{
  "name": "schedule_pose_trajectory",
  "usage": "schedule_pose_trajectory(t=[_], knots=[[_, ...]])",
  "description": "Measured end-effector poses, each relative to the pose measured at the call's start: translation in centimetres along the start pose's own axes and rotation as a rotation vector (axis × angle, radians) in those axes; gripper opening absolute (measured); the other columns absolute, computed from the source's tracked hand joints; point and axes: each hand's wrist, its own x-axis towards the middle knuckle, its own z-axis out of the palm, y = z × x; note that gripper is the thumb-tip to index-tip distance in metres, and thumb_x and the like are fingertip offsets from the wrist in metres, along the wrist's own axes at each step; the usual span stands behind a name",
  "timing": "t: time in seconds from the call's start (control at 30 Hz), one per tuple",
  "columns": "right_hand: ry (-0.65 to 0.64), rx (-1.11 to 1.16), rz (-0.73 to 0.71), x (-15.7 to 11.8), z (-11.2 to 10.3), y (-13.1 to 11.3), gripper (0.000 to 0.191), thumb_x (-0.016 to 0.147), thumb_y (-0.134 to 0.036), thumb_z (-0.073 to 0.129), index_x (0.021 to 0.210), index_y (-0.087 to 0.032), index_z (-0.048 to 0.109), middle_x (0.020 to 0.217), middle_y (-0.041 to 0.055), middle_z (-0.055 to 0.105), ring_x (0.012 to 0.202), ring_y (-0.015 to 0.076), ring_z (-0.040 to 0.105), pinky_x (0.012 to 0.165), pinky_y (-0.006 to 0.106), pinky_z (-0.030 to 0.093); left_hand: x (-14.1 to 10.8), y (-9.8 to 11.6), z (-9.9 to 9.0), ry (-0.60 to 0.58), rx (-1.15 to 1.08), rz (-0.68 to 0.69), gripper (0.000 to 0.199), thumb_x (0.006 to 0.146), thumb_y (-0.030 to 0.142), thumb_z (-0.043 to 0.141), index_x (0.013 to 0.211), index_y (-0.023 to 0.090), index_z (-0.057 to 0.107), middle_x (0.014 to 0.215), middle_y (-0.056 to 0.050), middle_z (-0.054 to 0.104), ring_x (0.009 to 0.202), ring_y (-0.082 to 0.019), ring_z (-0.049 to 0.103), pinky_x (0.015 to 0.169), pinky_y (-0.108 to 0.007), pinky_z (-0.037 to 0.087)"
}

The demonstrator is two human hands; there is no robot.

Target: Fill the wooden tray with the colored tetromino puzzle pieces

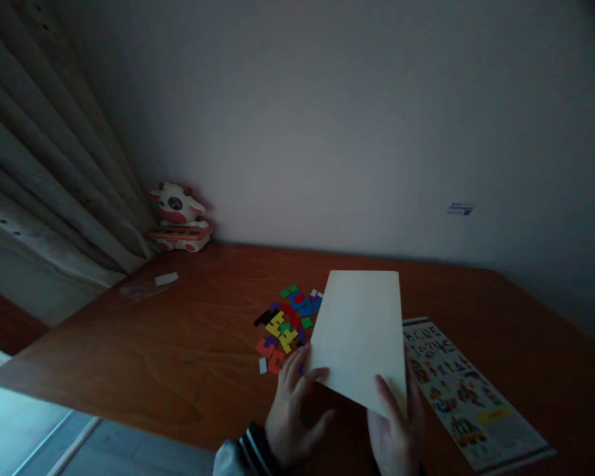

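Observation:
A plain cream-coloured rectangular board (359,330) is held tilted above the table, blank side facing me. My right hand (396,430) grips its lower right corner, thumb across the face and fingers behind the right edge. At the lower left edge is my left hand (297,410), its fingers spread and thumb apart; the fingertips reach the board's edge, though I cannot tell how firmly they touch. Flat coloured puzzle pieces (287,324) lie loosely heaped left of the board, which hides some of them. To the right lies a printed sheet (469,396) with small colourful figures, partly behind the board.
A cow-shaped toy (178,218) with a keyboard stands at the back left corner by the curtain (44,145). Clear plastic wrapping with a white label (166,279) lies in front of it. The brown wooden table (178,357) meets a wall bearing a small sticker (460,209).

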Motion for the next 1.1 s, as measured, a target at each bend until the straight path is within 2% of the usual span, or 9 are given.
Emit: schedule_pose_trajectory(t=[0.1,0.17,0.27,0.33,0.43,0.5,0.67,0.93,1.1], knots=[[0.123,-0.05,-0.024,1.4,-2.7,-1.0,0.06,0.084,-0.023,0.064,0.142,-0.026,0.049,0.146,0.0066,0.048,0.132,0.0435,0.043,0.096,0.063,0.047,0.3,1.3,1.5,-0.122,-0.038,0.101,0.06,0.084,0.039,0.063,0.139,0.026,0.044,0.153,-0.012,0.036,0.14,-0.034,0.034,0.106,-0.053,0.043],[0.175,-0.034,0.102,2.0,-4.0,-2.2,0.058,0.091,-0.023,0.053,0.148,-0.022,0.04,0.148,0.0095,0.046,0.13,0.0407,0.048,0.088,0.057,0.055,0.2,1.8,2.2,-0.194,-0.012,0.139,0.061,0.084,0.038,0.063,0.141,0.026,0.042,0.152,-0.011,0.037,0.14,-0.034,0.035,0.108,-0.054,0.042],[0.084,-0.138,0.12,2.3,-5.5,-3.3,0.054,0.094,-0.025,0.05,0.147,-0.021,0.042,0.147,0.011,0.048,0.128,0.0391,0.051,0.089,0.053,0.055,0.0,2.1,2.7,-0.275,0.048,0.136,0.064,0.084,0.039,0.065,0.141,0.023,0.042,0.154,-0.013,0.035,0.14,-0.033,0.035,0.109,-0.055,0.04],[-0.025,-0.259,-0.024,2.2,-6.0,-3.2,0.054,0.093,-0.021,0.052,0.146,-0.022,0.043,0.147,0.0091,0.049,0.129,0.0353,0.051,0.098,0.05,0.05,0.1,2.0,2.7,-0.307,0.076,0.102,0.062,0.086,0.039,0.062,0.142,0.022,0.041,0.155,-0.012,0.034,0.141,-0.031,0.033,0.111,-0.053,0.039],[-0.223,-0.35,-0.326,1.8,-6.0,-2.3,0.065,0.09,-0.007,0.043,0.152,-0.021,0.03,0.15,0.0078,0.045,0.131,0.0276,0.05,0.105,0.042,0.046,0.5,1.2,2.3,-0.321,0.14,0.093,0.052,0.093,0.037,0.054,0.141,0.024,0.042,0.156,-0.008,0.033,0.144,-0.028,0.03,0.115,-0.053,0.034],[-0.315,-0.402,-0.42,1.3,-5.6,-1.3,0.073,0.087,-0.002,0.035,0.155,-0.019,0.019,0.153,0.0076,0.04,0.133,0.0254,0.048,0.106,0.042,0.046,1.0,0.5,2.2,-0.325,0.211,0.096,0.05,0.095,0.037,0.051,0.142,0.024,0.043,0.156,-0.008,0.032,0.144,-0.03,0.027,0.116,-0.056,0.029],[-0.281,-0.551,-0.45,0.2,-4.7,0.9,0.078,0.083,-0.002,0.033,0.156,-0.02,0.015,0.156,0.0054,0.035,0.135,0.0274,0.045,0.107,0.047,0.045,3.9,-1.2,3.0,-0.356,0.283,0.18,0.054,0.096,0.045,0.046,0.145,0.023,0.04,0.158,-0.012,0.027,0.146,-0.033,0.023,0.117,-0.06,0.02],[-0.324,-0.676,-0.415,-1.1,-4.6,2.3,0.087,0.075,0.003,0.035,0.157,-0.017,0.012,0.157,0.0071,0.031,0.135,0.0282,0.045,0.106,0.045,0.044,11.4,-2.3,7.9,-0.403,0.222,0.189,0.067,0.095,0.061,0.035,0.15,0.023,0.032,0.157,-0.013,0.028,0.144,-0.035,0.024,0.116,-0.059,0.02],[-0.377,-0.727,-0.455,-1.2,-4.0,1.4,0.09,0.072,0.006,0.035,0.156,-0.016,0.012,0.155,0.0089,0.037,0.136,0.0277,0.043,0.106,0.045,0.044,12.0,-5.5,7.1,-0.403,0.243,0.149,0.058,0.096,0.058,0.034,0.143,0.025,0.044,0.154,-0.011,0.036,0.141,-0.033,0.033,0.116,-0.058,0.021]])
